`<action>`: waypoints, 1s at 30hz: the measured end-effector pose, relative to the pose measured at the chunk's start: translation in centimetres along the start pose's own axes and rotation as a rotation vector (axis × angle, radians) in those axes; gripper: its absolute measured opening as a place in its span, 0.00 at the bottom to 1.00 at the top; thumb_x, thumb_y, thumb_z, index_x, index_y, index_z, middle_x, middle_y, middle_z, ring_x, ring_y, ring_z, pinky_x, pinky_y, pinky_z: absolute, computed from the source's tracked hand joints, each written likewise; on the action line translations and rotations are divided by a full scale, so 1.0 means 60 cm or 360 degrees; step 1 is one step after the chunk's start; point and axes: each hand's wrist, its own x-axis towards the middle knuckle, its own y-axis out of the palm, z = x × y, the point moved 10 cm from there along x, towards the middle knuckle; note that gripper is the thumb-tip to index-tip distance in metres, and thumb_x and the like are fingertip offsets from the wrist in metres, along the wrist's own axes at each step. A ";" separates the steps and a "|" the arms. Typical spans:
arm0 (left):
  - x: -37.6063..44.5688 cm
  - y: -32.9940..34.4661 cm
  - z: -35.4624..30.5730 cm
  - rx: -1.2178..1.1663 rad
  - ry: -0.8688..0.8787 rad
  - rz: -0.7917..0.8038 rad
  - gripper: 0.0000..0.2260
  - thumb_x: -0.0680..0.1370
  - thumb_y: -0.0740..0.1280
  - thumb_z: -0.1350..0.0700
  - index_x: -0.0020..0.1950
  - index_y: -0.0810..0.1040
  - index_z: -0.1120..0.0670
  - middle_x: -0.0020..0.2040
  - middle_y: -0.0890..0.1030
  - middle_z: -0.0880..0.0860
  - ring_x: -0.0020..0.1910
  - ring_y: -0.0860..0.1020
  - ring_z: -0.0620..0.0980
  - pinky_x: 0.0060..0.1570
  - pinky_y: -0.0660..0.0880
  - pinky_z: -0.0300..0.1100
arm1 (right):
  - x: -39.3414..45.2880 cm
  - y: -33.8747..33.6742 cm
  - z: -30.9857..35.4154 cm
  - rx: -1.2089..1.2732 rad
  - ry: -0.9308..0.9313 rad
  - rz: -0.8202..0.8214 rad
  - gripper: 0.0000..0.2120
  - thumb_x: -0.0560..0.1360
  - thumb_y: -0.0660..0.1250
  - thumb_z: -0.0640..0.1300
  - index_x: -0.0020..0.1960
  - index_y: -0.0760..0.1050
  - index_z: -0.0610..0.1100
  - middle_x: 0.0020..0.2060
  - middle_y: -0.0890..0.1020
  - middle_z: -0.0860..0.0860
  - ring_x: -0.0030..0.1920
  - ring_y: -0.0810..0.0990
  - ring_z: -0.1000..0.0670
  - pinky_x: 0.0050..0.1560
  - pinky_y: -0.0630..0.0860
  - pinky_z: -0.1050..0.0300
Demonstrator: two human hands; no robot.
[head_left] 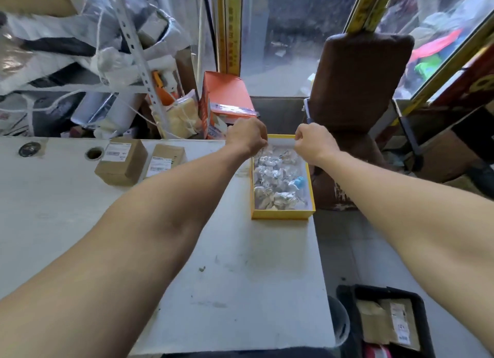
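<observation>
Seeming to pick from the shallow yellow cardboard box (pixel 282 214) of white wrapped pieces (pixel 275 175), left hand (pixel 247 135) and right hand (pixel 315 141) curl, grasp unclear; next, lift cleanly

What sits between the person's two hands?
In the head view, the far rim of the yellow box lies between the left hand and right hand, beyond small white figures.

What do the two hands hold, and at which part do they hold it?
Cannot be told: left hand and right hand curl their fingers over the far end of the yellow box, but the fingertips are hidden.
</observation>
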 end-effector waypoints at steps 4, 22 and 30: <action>0.061 0.027 -0.029 -0.0027 -0.0026 0.0050 0.02 0.74 0.74 0.55 0.45 0.86 0.50 0.45 0.86 0.50 0.44 0.82 0.51 0.48 0.79 0.46 | 0.046 -0.002 -0.025 -0.0066 -0.0069 0.0081 0.09 0.73 0.63 0.41 0.52 0.77 0.46 0.52 0.76 0.46 0.54 0.76 0.43 0.49 0.73 0.51; 0.097 0.133 -0.040 0.0645 0.0001 0.0664 0.40 0.73 0.57 0.25 0.81 0.51 0.40 0.82 0.48 0.56 0.79 0.40 0.64 0.75 0.40 0.66 | 0.085 0.000 -0.070 -0.0114 -0.0083 0.0109 0.11 0.75 0.62 0.41 0.54 0.78 0.43 0.51 0.78 0.45 0.53 0.77 0.43 0.52 0.78 0.46; 0.043 0.113 -0.018 0.0614 -0.0080 0.0662 0.43 0.72 0.57 0.24 0.81 0.48 0.40 0.82 0.45 0.54 0.79 0.37 0.64 0.73 0.37 0.67 | 0.047 0.004 -0.043 -0.0129 -0.0088 0.0131 0.12 0.73 0.62 0.39 0.52 0.80 0.41 0.49 0.80 0.43 0.51 0.78 0.40 0.52 0.79 0.45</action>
